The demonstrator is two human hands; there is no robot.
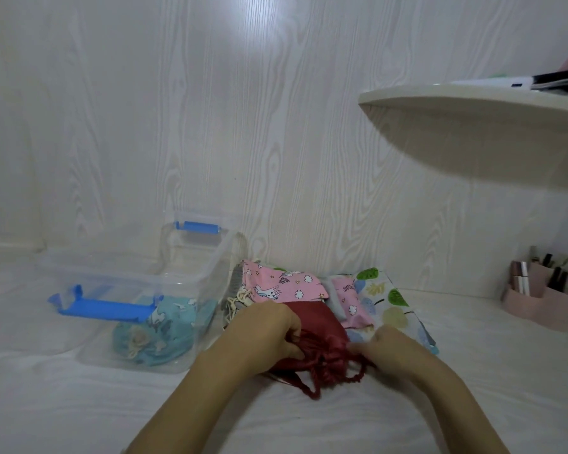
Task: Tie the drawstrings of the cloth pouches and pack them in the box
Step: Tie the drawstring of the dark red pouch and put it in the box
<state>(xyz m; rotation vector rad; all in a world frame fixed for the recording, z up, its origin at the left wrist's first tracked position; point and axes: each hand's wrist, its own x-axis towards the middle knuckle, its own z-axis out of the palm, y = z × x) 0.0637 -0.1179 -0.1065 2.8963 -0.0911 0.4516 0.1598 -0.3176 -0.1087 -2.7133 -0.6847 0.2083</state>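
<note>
A dark red pouch of glossy fabric is seen lying on the white surface in front of the person, its mouth gathered into tight pleats and its twisted red drawstrings trailing toward the camera. The pouch is pinched at its gathered neck by the left hand on one side, while the cord at the other side is gripped by the closed fingers of the right hand. Just behind it, a pink unicorn-print pouch, a smaller pink pouch and a leaf-print pouch are piled together, overlapping. To the left, a clear plastic box with blue latches is set open, and a teal patterned pouch is held inside it. The surface and the wall behind are finished in pale wood grain. A curved white shelf is mounted at the upper right, and a pink organiser with cosmetics is placed below it.
</note>
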